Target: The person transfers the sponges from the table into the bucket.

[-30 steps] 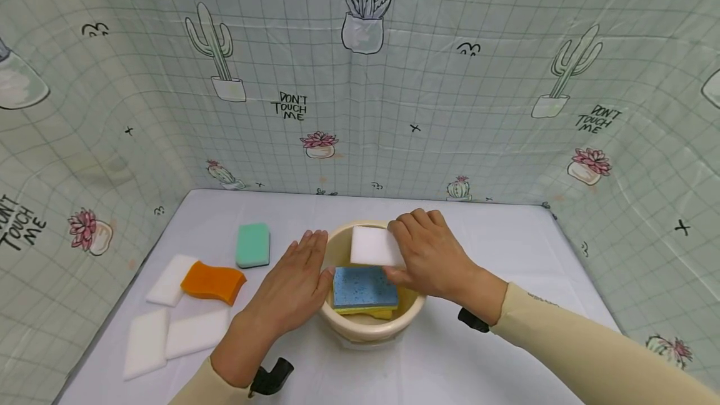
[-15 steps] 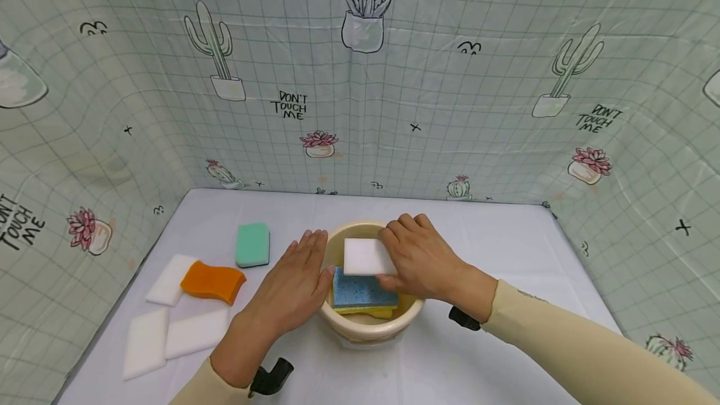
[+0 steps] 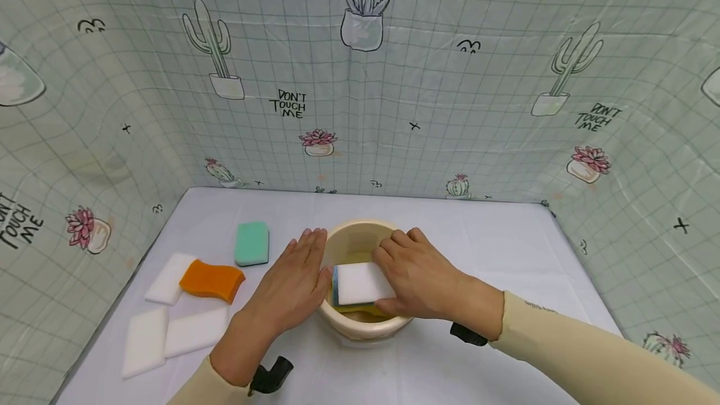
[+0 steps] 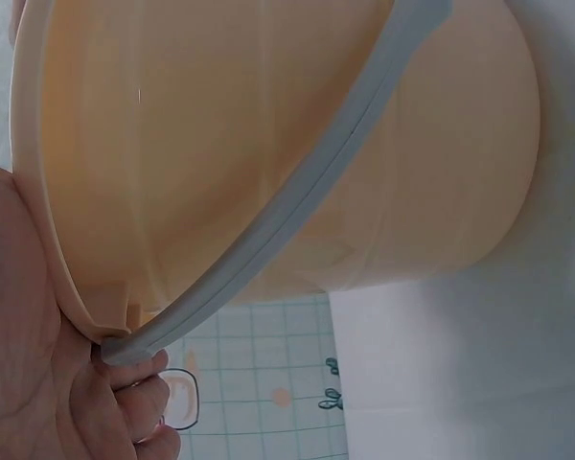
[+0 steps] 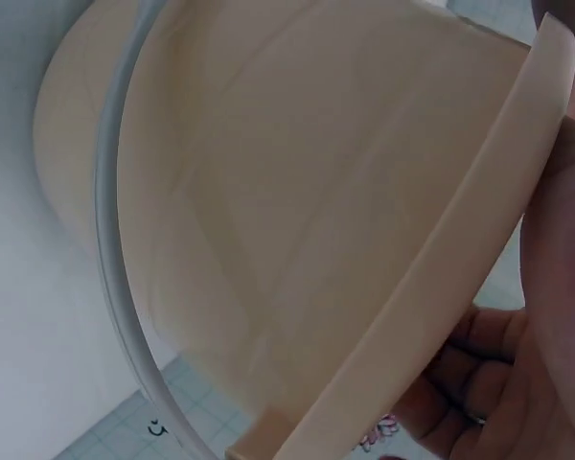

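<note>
A cream bucket point(image 3: 362, 330) stands on the table in the head view; its grey handle point(image 4: 268, 230) hangs down outside in the left wrist view. My right hand point(image 3: 419, 277) reaches over the right rim and grips a white sponge point(image 3: 360, 283) by its right end, inside the bucket. That sponge covers most of a blue sponge point(image 3: 335, 286), with a yellow one point(image 3: 360, 309) showing below it. My left hand point(image 3: 295, 283) rests against the bucket's left rim with straight fingers. Both wrist views show mainly the bucket's outer wall, with the sponges hidden.
Left of the bucket lie a green sponge point(image 3: 251, 244), an orange wavy sponge point(image 3: 212, 280) and several white sponges point(image 3: 197, 331). A patterned cloth point(image 3: 360, 92) encloses the white table point(image 3: 484, 367) at the back and sides.
My right hand has moved the white sponge toward me and downward, so it now lies over the blue sponge. The left hand has stayed at the rim.
</note>
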Tool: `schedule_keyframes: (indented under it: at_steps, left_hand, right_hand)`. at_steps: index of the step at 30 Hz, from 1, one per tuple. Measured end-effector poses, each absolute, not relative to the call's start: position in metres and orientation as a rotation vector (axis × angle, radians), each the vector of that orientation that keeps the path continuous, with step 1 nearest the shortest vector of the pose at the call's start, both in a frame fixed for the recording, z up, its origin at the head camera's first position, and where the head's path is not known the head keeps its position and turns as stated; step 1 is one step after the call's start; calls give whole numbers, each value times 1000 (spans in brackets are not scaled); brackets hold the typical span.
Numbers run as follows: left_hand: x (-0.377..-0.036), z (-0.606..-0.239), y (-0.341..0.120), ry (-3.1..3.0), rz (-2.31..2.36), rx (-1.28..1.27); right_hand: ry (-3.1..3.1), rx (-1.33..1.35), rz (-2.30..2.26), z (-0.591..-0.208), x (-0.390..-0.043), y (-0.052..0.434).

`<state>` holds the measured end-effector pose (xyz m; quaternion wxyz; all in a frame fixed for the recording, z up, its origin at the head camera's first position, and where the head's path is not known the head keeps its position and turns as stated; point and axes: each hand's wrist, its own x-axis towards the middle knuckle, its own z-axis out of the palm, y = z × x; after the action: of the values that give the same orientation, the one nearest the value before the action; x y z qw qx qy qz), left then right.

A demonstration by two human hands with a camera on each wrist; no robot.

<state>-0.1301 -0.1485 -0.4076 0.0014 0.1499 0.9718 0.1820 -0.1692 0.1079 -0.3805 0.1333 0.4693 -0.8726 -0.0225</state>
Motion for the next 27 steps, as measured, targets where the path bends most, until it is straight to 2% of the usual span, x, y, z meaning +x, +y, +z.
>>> schedule_keyframes:
  at_steps: [12, 21, 27]
  left_hand:
    - [-131, -408, -148, 3029, 580, 429]
    - [-129, -408, -149, 3044, 598, 449]
    - [-130, -408, -150, 3039, 601, 458]
  right_hand:
    - [-2566, 1485, -53, -378, -171, 109]
    - [-2554, 1418, -49, -383, -171, 111]
    - [-2548, 1273, 15, -390, -169, 118]
